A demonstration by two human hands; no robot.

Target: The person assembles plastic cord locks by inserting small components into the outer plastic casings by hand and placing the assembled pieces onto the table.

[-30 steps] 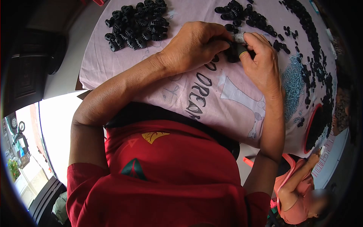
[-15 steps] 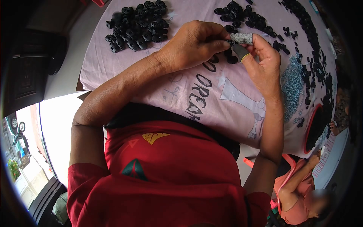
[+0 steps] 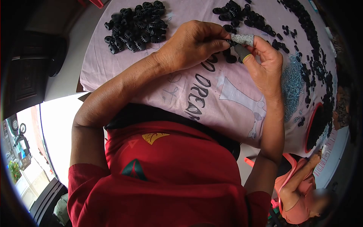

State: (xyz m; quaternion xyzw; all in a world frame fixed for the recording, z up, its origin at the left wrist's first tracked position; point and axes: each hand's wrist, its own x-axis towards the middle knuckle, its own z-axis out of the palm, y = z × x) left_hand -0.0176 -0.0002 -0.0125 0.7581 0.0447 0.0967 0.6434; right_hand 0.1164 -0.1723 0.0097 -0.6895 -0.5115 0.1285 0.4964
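My left hand (image 3: 194, 41) is closed in a pinch on a small black plastic part (image 3: 229, 42), mostly hidden by the fingers. From the other side my right hand (image 3: 264, 62) pinches the same part. A grey cloth cover wraps the right index finger, and a dark cover with a yellow edge is on the thumb. Just below the fingertips, more black parts (image 3: 230, 58) lie on the pink cloth. To the left of my left hand is a big pile of black ridged plastic pieces (image 3: 136, 28).
Further black pieces (image 3: 230, 11) lie in clusters beyond my hands. A patch of small blue-grey bits (image 3: 293, 85) spreads on the pink tablecloth (image 3: 177, 94) at right, near a red-rimmed container (image 3: 313, 128). Another person (image 3: 298, 185) sits at lower right.
My right hand has shifted very slightly to the right, still pinching at the same part. My left hand keeps its grip almost unmoved.
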